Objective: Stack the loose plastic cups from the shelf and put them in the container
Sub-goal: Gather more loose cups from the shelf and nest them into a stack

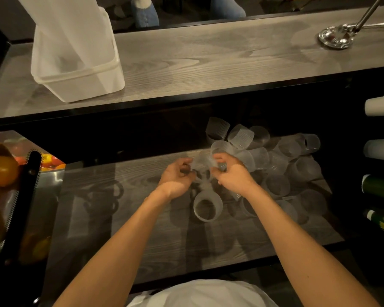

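Several translucent ribbed plastic cups (282,165) lie scattered on the right half of the lower wooden shelf (142,229). My left hand (176,178) and my right hand (232,171) meet over the shelf's middle, both gripping a nested run of cups (203,165). Its lower end, an open cup mouth (207,207), points toward me. A tall translucent container (75,63) stands on the upper counter at the far left, apart from both hands.
A metal stand with a round base (336,37) sits on the counter's far right. A mesh basket of orange and red fruit (7,173) is at the left. Bottles and white rolls (379,187) line the right edge.
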